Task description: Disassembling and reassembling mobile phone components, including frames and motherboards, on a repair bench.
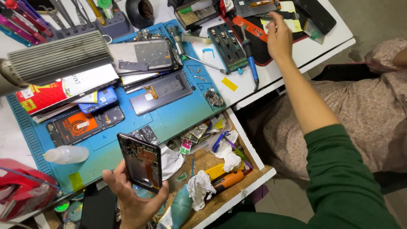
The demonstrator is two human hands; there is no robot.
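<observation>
At the near edge of the blue work mat (178,121), toward its left end, the left hand (133,197) grips an opened phone (140,162) by its lower part, fingers wrapped round the frame, so that it stands tilted over the mat's front edge. The phone's back is already off: bare boards and an orange strip show inside the dark frame. Judging from that, the opening is done, while the inner parts appear to be in place and the work on them is yet to come.

Left of the phone, on the mat, lies a small clear squeeze bottle (67,154). Behind the phone, farther up the mat, sit a phone with an orange inner plate (80,126), a grey phone back (161,92) and a stack of panels (146,57).

Right of the mat's near corner an open wooden drawer (220,169) holds crumpled white tissues (199,186), an orange-handled tool (229,180) and scraps.

Beyond the mat's far right corner, well apart from the phone, the right hand (278,39) reaches across the white table (326,44) with fingers loosely bent; I cannot tell whether it grips anything. Just left of it lie a screwdriver tray (227,46) and a blue-handled soldering iron (251,59), which clutter the path between that hand and the mat.
</observation>
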